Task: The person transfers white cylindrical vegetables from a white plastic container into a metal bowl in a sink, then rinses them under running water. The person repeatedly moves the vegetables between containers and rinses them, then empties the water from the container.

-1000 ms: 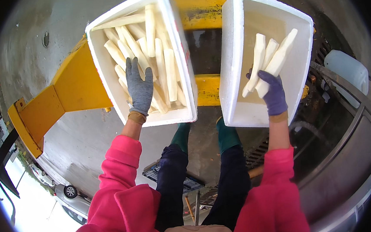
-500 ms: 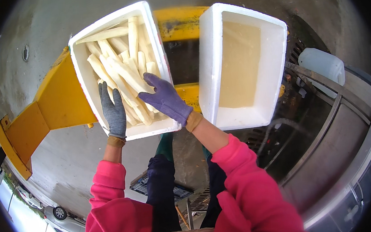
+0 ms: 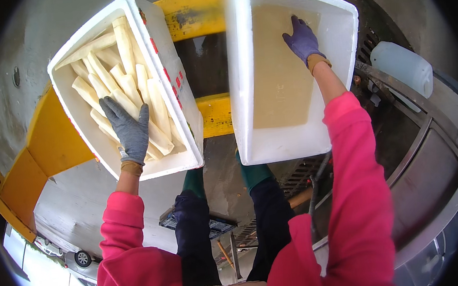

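Note:
Long, peeled, pale-yellow roots (image 3: 104, 71), their exact kind not clear, lie piled in a white foam box (image 3: 195, 155) on the left. Resting on the pile's near part is my left hand (image 3: 129, 128) in a grey glove, fingers stretched out and thumb apart, gripping nothing. A second white foam box (image 3: 239, 88), on the right, contains cloudy tan liquid (image 3: 280, 80). Over the liquid's far right part reaches my right hand (image 3: 302, 39) in a purple glove, its fingers spread and nothing visible in them. Whether its fingertips touch the liquid I cannot tell.
Yellow metal forks (image 3: 216, 114) run beneath both boxes, joined to a yellow frame (image 3: 51, 141) on the left. To the right are a translucent plastic jug (image 3: 401, 67) and a metal trough (image 3: 430, 167). A dark plastic crate (image 3: 222, 226) lies behind my legs.
My right hand has left the roots and moved right, over the liquid. My left hand now lies flatter on the pile. Both boxes appear farther left and higher in view.

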A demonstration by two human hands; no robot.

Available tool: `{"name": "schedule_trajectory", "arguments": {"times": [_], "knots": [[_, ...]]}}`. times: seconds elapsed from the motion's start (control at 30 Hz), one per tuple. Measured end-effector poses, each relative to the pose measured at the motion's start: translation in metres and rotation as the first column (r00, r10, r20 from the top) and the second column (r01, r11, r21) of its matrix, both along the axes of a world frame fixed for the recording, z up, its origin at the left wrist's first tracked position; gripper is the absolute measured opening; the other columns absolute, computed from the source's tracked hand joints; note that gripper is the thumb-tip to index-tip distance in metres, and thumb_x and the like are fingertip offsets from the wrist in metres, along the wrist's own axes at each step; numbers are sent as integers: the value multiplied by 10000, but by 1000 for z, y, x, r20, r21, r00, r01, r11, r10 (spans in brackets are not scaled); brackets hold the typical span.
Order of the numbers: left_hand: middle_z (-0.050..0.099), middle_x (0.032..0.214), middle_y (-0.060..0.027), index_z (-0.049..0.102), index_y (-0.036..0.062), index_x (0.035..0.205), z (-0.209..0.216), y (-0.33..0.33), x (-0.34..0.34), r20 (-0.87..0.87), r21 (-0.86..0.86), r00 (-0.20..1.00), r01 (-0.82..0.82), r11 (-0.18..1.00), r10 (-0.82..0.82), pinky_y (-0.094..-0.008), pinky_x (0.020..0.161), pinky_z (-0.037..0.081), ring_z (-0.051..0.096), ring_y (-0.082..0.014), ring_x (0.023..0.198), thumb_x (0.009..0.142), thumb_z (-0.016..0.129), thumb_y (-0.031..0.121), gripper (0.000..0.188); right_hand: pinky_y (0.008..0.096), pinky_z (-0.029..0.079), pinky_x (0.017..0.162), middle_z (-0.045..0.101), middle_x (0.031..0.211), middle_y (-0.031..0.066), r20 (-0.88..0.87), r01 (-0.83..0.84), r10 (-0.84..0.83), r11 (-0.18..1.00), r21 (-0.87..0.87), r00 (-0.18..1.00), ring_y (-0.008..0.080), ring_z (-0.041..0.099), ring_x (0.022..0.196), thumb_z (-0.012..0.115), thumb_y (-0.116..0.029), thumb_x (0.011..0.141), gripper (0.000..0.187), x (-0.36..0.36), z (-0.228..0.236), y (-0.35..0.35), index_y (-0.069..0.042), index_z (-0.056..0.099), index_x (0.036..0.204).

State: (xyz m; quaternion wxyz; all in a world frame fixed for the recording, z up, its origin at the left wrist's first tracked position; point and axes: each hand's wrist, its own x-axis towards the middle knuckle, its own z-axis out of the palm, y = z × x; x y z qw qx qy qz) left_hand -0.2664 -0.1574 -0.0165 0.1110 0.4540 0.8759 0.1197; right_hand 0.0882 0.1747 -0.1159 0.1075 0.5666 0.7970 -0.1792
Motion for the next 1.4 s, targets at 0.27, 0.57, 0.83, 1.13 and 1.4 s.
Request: {"name": "schedule_trajectory", "arguments": {"times": [0.27, 0.57, 0.83, 1.13, 1.4], "knots": [[77, 1544, -333, 70, -85, 1490, -5, 4, 0, -22, -67, 998, 49, 997, -51, -422, 1175, 179, 138, -462, 1439, 859, 700, 350, 993, 409, 519, 838, 651, 1015, 191, 158, -34, 22, 997, 76, 987, 342, 644, 995, 617, -259, 852, 356, -11, -52, -28, -58, 578, 1143], [72, 1532, -355, 52, -70, 1496, 0, 5, -2, -57, -106, 995, 80, 991, -86, -434, 1168, 203, 158, -491, 1422, 859, 696, 376, 1010, 319, 473, 741, 588, 860, 81, -429, 497, -773, 631, -595, 468, 168, 599, 830, 615, -235, 877, 317, 13, 55, -96, 27, 535, 1037], [110, 1547, -318, 166, -14, 1507, 20, -2, -16, 181, -18, 981, 74, 997, -70, -410, 1158, 242, 209, -461, 1416, 904, 643, 343, 848, 291, 516, 683, 642, 913, 84, -759, 258, -590, 806, -533, 277, 149, 620, 752, 652, -206, 915, 345, -91, 186, -162, 26, 542, 1145], [567, 1317, -160, 515, -29, 1332, 74, -45, -69, 695, 140, 673, -474, 869, 255, -309, 1020, 406, 532, -215, 1189, 1002, 517, 270, 445, 371, 487, 956, 597, 1227, 253, -709, -54, -270, 916, -398, 651, 338, 606, 1120, 658, -225, 881, 531, -260, 193, -273, 20, 492, 1322], [710, 927, -109, 673, -57, 1006, 99, -37, -66, 789, 101, 555, -541, 835, 264, -283, 806, 521, 667, -170, 851, 959, 579, 168, 248, 266, 508, 870, 698, 1028, 103, -775, 202, -447, 895, -399, 447, 168, 662, 933, 632, -170, 926, 277, -155, 186, -231, 32, 633, 1115]]}}
